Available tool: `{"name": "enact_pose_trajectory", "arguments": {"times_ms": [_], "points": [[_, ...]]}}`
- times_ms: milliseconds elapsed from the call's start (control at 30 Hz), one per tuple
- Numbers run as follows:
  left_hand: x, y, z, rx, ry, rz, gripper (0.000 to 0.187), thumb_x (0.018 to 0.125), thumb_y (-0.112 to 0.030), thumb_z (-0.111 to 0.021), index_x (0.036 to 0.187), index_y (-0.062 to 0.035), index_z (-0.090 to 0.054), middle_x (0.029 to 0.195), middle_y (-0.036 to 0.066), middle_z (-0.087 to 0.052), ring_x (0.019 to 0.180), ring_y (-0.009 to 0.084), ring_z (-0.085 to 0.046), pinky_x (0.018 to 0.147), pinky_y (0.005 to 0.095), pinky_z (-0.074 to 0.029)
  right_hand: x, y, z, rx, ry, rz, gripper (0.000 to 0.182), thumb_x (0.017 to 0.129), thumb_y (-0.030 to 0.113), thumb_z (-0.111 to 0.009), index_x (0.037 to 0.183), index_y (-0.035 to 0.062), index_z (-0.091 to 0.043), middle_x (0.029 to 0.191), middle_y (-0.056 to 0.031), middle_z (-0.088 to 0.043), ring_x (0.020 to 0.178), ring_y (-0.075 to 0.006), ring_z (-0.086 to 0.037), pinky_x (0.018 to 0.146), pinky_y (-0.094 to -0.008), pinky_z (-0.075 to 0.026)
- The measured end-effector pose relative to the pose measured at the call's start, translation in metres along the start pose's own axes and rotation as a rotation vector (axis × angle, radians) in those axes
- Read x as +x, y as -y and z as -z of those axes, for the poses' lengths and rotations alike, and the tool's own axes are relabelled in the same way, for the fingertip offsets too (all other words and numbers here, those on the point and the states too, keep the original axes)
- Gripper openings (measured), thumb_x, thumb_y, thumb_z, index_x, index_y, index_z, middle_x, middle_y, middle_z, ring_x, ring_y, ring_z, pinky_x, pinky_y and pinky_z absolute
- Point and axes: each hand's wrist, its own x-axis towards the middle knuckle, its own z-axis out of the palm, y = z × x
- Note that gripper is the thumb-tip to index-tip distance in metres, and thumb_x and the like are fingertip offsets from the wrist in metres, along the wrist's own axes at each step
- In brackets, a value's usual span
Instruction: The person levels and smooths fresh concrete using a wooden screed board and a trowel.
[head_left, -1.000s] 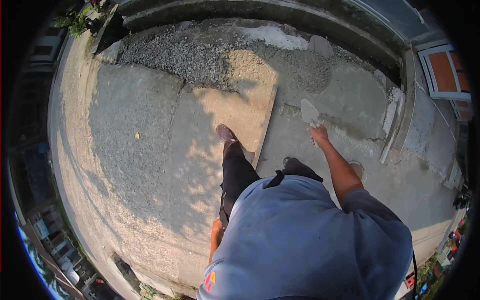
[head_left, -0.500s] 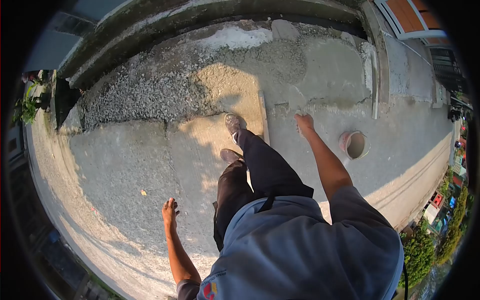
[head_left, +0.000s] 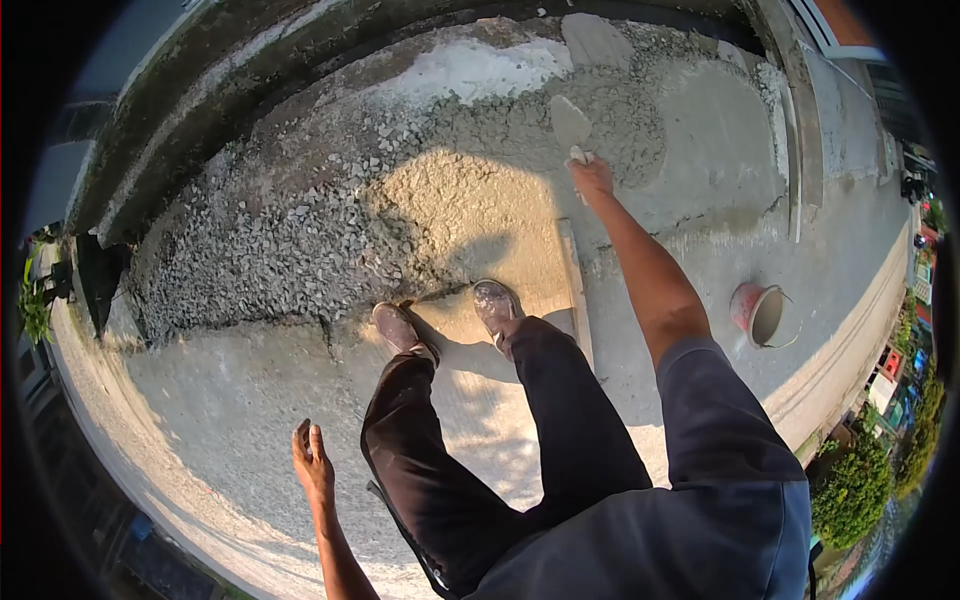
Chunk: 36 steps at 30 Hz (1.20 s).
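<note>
My right hand (head_left: 592, 177) is closed around the handle of a trowel (head_left: 570, 121), whose grey blade points away from me and overlaps the rough wet concrete (head_left: 520, 122). To the right of the blade lies a smoother concrete patch (head_left: 715, 130). My left hand (head_left: 314, 462) hangs over the grey pavement at lower left, holding nothing, with its fingers partly spread. Both my shoes (head_left: 495, 305) stand at the pavement's edge beside the fresh concrete.
Loose gravel (head_left: 290, 225) covers the strip at left. A wooden board (head_left: 575, 290) lies on the pavement right of my feet. Farther right, a tipped bucket (head_left: 757, 313) rests on its side. A low concrete wall (head_left: 200, 110) curves along the back, beyond a whitish powdery patch (head_left: 480, 68).
My right hand has moved forward with the trowel, over the rough concrete. My feet have stepped apart, and my left hand has shifted down and left in view.
</note>
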Motion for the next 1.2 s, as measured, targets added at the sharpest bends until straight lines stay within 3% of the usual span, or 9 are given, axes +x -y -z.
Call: {"name": "enact_pose_trajectory", "arguments": {"times_ms": [233,333,433,533,633,733,833,933,1200], "points": [[0.246,0.060,-0.060,0.147,-0.043,-0.232,0.049,0.102,-0.038,-0.060,0.137,-0.0032,-0.053,0.112,0.018,-0.067,0.101,0.0283,-0.065,0.082,0.0401,-0.053,0.160,-0.004,-0.091,-0.026,-0.189,0.072,0.040,0.084,0.036,-0.073,0.106,0.0037,-0.071,0.077,-0.0112,-0.070,0.061,-0.0231,-0.069,0.053,-0.0368,-0.055],[0.340,0.079,-0.076,0.329,-0.067,-0.389,0.051,0.104,-0.039,-0.055,0.139,-0.0019,-0.051,0.111,0.020,-0.067,0.101,0.0282,-0.066,0.081,0.0387,-0.053,0.196,0.013,-0.103,0.002,-0.164,-0.014,0.046,0.087,0.035,-0.065,0.119,0.0017,-0.067,0.098,-0.0185,-0.074,0.078,-0.0309,-0.074,0.071,-0.0416,-0.057],[0.391,0.063,-0.087,0.275,-0.008,-0.293,0.053,0.105,-0.035,-0.052,0.140,0.0039,-0.046,0.112,0.023,-0.066,0.100,0.0365,-0.065,0.085,0.0469,-0.051,0.231,0.022,-0.121,0.103,-0.208,0.004,0.044,0.087,0.033,-0.064,0.113,-0.0020,-0.069,0.098,-0.0185,-0.074,0.079,-0.0309,-0.073,0.069,-0.0424,-0.056],[0.464,0.116,-0.090,0.379,-0.104,-0.425,0.053,0.103,-0.035,-0.054,0.140,0.0025,-0.046,0.116,0.025,-0.065,0.102,0.0409,-0.064,0.088,0.0493,-0.049,0.256,0.028,-0.135,0.129,-0.195,0.020,0.040,0.087,0.030,-0.062,0.105,-0.0049,-0.070,0.098,-0.0188,-0.074,0.081,-0.0312,-0.073,0.070,-0.0430,-0.057],[0.475,0.118,-0.094,0.450,-0.124,-0.407,0.054,0.102,-0.037,-0.057,0.141,-0.0021,-0.047,0.122,0.024,-0.062,0.103,0.0373,-0.062,0.089,0.0472,-0.050,0.302,0.020,-0.158,0.209,-0.303,0.084,0.033,0.087,0.026,-0.068,0.092,-0.0069,-0.071,0.077,-0.0152,-0.069,0.065,-0.0247,-0.070,0.059,-0.0401,-0.056],[0.482,0.133,-0.098,0.438,-0.174,-0.423,0.053,0.101,-0.036,-0.059,0.141,-0.0027,-0.048,0.120,0.023,-0.061,0.101,0.0356,-0.062,0.087,0.0466,-0.050,0.349,0.013,-0.185,0.132,-0.329,0.120,0.034,0.085,0.026,-0.066,0.094,-0.0069,-0.071,0.086,-0.0197,-0.071,0.074,-0.0291,-0.072,0.067,-0.0418,-0.057],[0.479,0.148,-0.103,0.413,-0.203,-0.461,0.050,0.101,-0.032,-0.059,0.140,-0.0012,-0.049,0.105,0.023,-0.063,0.091,0.0359,-0.061,0.082,0.0472,-0.049,0.306,0.038,-0.182,0.023,-0.292,0.152,0.040,0.083,0.028,-0.063,0.103,-0.0056,-0.072,0.104,-0.0267,-0.072,0.093,-0.0370,-0.073,0.081,-0.0434,-0.057],[0.473,0.140,-0.106,0.368,-0.147,-0.369,0.050,0.102,-0.032,-0.059,0.140,-0.0013,-0.048,0.101,0.022,-0.064,0.087,0.0348,-0.062,0.080,0.0465,-0.049,0.267,0.055,-0.181,-0.026,-0.190,0.168,0.039,0.083,0.029,-0.063,0.099,-0.0058,-0.072,0.103,-0.0278,-0.072,0.099,-0.0376,-0.072,0.086,-0.0440,-0.055],[0.478,0.132,-0.123,0.347,-0.160,-0.348,0.047,0.103,-0.032,-0.057,0.138,-0.0015,-0.048,0.099,0.021,-0.066,0.084,0.0323,-0.064,0.077,0.0440,-0.051,0.238,0.067,-0.247,-0.083,-0.147,0.252,0.050,0.086,0.038,-0.065,0.116,-0.0026,-0.066,0.118,-0.0251,-0.068,0.111,-0.0386,-0.066,0.094,-0.0469,-0.052]]}}
